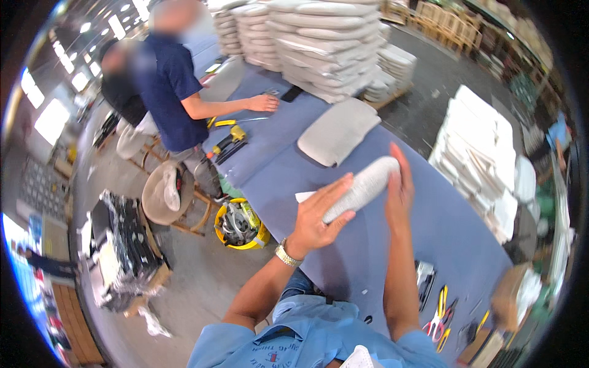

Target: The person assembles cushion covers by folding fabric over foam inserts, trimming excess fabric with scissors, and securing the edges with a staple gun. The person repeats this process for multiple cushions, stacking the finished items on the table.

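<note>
Above the blue-covered table, I hold a light grey fabric-covered cushion pad (363, 189) on edge, tilted up to the right. My left hand (320, 211) grips its near left end, thumb on one face and fingers along the other. At the far right end, my right hand (400, 187) presses its palm and outstretched fingers against the pad. A small white piece (303, 197) shows beside the left fingers; I cannot tell whether it belongs to the pad. Just beyond, another grey seat pad (338, 132) lies flat on the table (374, 257).
Tall stacks of grey pads (325, 49) stand at the back. A co-worker's hand (262, 103) rests near a yellow staple gun (230, 145). Scissors (434, 328) and another stapler (423, 283) lie lower right. A yellow bucket (265, 238) stands left; white pieces (475, 159) are piled right.
</note>
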Demonstrator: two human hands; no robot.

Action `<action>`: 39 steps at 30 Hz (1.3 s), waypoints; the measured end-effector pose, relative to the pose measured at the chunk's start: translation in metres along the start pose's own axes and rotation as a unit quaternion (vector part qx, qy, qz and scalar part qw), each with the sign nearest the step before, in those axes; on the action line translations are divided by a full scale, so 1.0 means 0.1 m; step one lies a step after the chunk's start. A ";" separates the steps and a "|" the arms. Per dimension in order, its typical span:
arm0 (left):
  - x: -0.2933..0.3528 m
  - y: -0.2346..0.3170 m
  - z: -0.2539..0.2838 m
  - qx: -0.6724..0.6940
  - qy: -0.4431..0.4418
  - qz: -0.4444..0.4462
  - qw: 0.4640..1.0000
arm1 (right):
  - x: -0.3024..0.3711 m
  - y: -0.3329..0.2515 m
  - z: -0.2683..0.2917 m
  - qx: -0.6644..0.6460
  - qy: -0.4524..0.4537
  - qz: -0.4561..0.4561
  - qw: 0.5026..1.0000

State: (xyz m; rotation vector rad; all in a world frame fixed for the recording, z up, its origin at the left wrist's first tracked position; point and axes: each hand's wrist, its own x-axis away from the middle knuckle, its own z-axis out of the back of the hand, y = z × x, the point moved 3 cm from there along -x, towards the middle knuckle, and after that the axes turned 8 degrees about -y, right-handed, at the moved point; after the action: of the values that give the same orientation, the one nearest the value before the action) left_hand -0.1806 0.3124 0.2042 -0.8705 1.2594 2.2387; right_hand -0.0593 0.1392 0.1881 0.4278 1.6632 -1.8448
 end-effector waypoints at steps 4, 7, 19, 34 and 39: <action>0.08 0.02 -0.04 -0.019 0.032 0.014 0.999 | 1.35 0.45 0.53 -0.012 -0.163 -0.237 0.958; 0.05 -0.05 0.08 -0.039 0.049 0.072 0.995 | 2.83 0.62 0.87 0.118 -0.295 -0.342 0.885; -0.15 -0.38 0.10 -0.201 0.049 0.171 0.963 | 6.22 0.59 3.13 0.458 0.046 -0.508 0.728; -0.17 -0.23 0.02 -0.211 0.091 0.095 0.969 | 4.95 0.29 3.12 0.586 0.163 -0.442 0.659; -0.12 -0.21 0.04 -0.211 0.097 0.132 0.964 | 5.68 0.24 4.05 0.621 0.219 -0.530 0.534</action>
State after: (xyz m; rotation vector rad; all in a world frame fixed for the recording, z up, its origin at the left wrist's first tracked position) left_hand -0.1603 0.3262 0.2012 -1.1562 1.0406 2.7561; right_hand -0.4122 -0.3830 -0.1124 0.4361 0.2513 -4.0306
